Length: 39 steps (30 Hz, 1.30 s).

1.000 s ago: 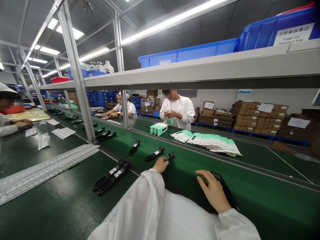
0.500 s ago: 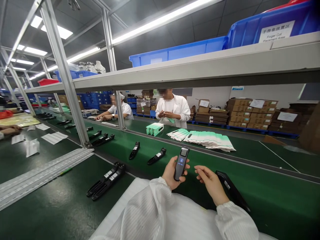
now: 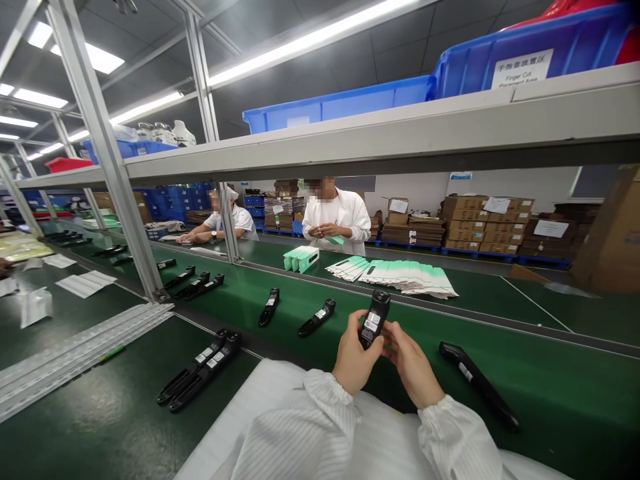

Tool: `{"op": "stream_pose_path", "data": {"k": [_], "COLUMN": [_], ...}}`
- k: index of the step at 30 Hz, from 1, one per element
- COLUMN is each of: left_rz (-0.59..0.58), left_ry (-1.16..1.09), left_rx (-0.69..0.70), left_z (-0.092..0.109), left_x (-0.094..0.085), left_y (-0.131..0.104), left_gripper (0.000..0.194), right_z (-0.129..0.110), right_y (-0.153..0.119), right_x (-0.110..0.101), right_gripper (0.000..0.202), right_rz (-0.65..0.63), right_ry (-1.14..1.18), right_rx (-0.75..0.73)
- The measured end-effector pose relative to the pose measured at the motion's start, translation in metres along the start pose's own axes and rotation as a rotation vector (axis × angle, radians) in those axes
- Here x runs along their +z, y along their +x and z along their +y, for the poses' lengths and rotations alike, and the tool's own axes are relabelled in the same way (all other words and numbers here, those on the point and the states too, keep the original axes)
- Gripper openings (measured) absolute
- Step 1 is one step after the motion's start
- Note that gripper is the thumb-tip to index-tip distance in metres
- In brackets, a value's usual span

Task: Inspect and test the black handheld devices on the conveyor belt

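Note:
My left hand (image 3: pixel 354 357) is closed around a black handheld device (image 3: pixel 374 319) with a bent head, holding it up above the green belt. Its back faces me, showing white labels and a recess lower down, partly covered by my thumb. My right hand (image 3: pixel 413 367) is at the device's right side, its bent fingers against the lower edge; some fingertips are hidden behind it. Similar devices lie around: one (image 3: pixel 480 383) right of my right hand, one (image 3: pixel 317 318) and another (image 3: pixel 269 307) on the belt to the left, and two side by side (image 3: pixel 203 367) on the near table.
Green-and-white folded cartons (image 3: pixel 410 277) lie fanned out beyond the belt, beside several standing ones (image 3: pixel 301 259). Across the line stands a person in white (image 3: pixel 340 217); another sits further left. A shelf (image 3: pixel 375 133) with blue bins crosses overhead. A metal post (image 3: pixel 107 147) rises at left.
The device has been turned over: its screen side faced me before, now its labelled back does. My right hand has moved left, from apart to against the device.

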<state>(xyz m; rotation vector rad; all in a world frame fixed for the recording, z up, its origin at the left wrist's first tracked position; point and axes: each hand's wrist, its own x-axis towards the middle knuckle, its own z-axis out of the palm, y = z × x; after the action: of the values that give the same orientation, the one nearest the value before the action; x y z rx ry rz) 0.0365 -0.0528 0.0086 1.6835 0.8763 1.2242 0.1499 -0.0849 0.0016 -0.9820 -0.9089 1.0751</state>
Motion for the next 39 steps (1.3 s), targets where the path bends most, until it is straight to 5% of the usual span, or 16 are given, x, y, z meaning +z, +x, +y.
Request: {"op": "stream_pose_path", "data": {"k": [11,15,19,24,30,35,39], "left_rz": [-0.101,0.023,-0.130,-0.114,-0.175,-0.163,-0.200], "left_ry": [0.040,0.484,0.800,0.325,-0.240,-0.845,-0.932], "left_rx": [0.030,0.050,-0.224,-0.403,-0.613,-0.739,-0.732], "left_z": [-0.018,-0.041,-0.063,-0.066,-0.044,-0.022,-0.012], "left_x": [-0.007,-0.038,-0.065,-0.059,-0.038,-0.026,-0.016], "left_y": [0.009,0.032,0.046,0.046,0.034,0.022,0.015], "left_gripper": [0.040,0.050,0.054,0.047,0.029,0.026,0.033], "right_z": [0.005,0.005,0.003,0.003,0.017,0.034,0.039], "right_y": [0.000,-0.001,-0.002,0.000,0.008,0.023,0.029], "right_x": [-0.001,-0.001,-0.001,-0.002,-0.020,-0.044,-0.058], "right_gripper": [0.037,0.038,0.037,0.040,0.044,0.037,0.031], "right_rz": [-0.022,-0.031,-0.023,-0.006,0.060,0.069,0.126], "right_ry": [0.056,0.040,0.039,0.054,-0.015,-0.525,-0.896], "right_rx": [0.029,0.034,0.028,0.058,0.227,0.152,0.055]}}
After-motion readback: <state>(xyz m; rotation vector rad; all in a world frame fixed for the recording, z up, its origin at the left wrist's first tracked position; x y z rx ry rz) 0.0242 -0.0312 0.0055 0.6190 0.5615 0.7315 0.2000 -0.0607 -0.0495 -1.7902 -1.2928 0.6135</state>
